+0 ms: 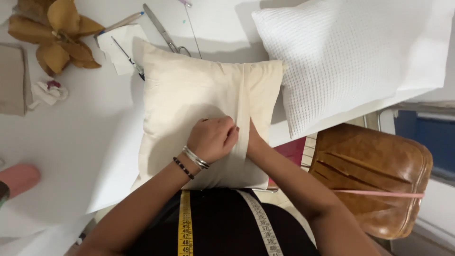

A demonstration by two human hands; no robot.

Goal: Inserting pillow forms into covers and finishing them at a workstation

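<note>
Left hand (213,138) fisted; right hand (253,142) mostly hidden.

Looks like a home sewing/craft workspace. White worktable (71,137) fills most of the frame w/ sewing gear at the top: scissors (163,31), a small tool on a paper scrap (121,45), fabric scraps at upper left. Cream cushion (199,95) at centre, white waffle-weave cushion (341,57) upper right. Yellow tape measure (185,227) hangs round the person's neck, bottom centre. Brown leather chair (374,175) lower right, fabric flower (57,33) upper left.
</note>
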